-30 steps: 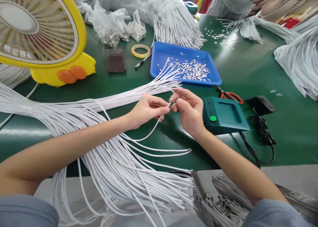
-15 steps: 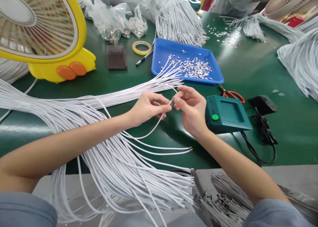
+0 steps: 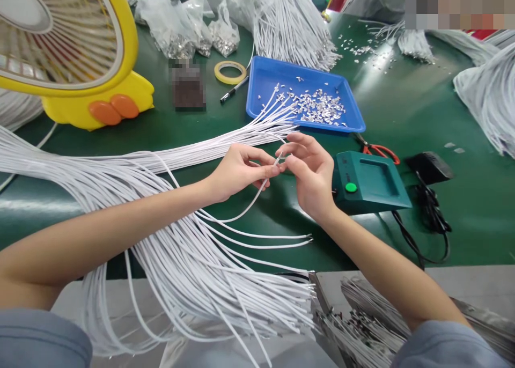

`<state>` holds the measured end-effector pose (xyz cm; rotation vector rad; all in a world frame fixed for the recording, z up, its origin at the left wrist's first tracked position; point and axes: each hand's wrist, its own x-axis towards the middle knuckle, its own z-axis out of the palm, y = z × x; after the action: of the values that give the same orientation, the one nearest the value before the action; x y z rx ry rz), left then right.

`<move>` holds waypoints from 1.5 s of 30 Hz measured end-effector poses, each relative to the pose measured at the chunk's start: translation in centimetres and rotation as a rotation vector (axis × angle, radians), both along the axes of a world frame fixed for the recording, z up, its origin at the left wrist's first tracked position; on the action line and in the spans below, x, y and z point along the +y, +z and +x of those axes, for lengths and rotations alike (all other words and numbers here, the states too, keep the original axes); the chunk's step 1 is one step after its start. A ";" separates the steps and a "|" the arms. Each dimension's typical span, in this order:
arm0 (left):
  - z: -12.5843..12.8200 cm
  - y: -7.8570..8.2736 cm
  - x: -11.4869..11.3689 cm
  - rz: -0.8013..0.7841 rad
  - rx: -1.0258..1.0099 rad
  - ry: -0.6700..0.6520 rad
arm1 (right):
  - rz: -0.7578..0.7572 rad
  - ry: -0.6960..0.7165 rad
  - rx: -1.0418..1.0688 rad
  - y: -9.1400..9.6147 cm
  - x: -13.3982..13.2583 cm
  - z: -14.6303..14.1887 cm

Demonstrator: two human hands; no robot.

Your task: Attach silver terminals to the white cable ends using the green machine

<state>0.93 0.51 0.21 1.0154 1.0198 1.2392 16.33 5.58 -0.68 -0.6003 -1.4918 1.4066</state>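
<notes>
My left hand (image 3: 241,170) pinches the end of one white cord (image 3: 249,204) that curves down to the green table. My right hand (image 3: 310,170) meets it at the cord's tip, thumb and fingers closed on something too small to make out. A wide bundle of white cords (image 3: 120,180) runs under my left arm, some ends reaching into a blue tray (image 3: 265,78) of small metal clips (image 3: 319,106). A green box with a round green button (image 3: 368,180) sits just right of my right hand.
A yellow duck-shaped fan (image 3: 68,51) stands at the far left. Bags of metal parts (image 3: 189,32), a tape roll (image 3: 230,71), a pen (image 3: 233,90), red-handled scissors (image 3: 380,151) and a black adapter with cable (image 3: 428,167) lie around. More cord bundles (image 3: 488,89) lie at right.
Both hands have stayed together at the cord's tip, shifting slightly up in view. My right fingers have worked a little at the cord end.
</notes>
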 end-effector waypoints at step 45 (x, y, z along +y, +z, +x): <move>0.0 -0.2 -0.2 -0.035 -0.036 0.006 | 0.151 -0.083 -0.190 0.8 -0.9 0.0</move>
<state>0.92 0.36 -0.01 0.9606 1.0147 1.2364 16.31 4.71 0.15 -0.7083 -1.6865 1.1869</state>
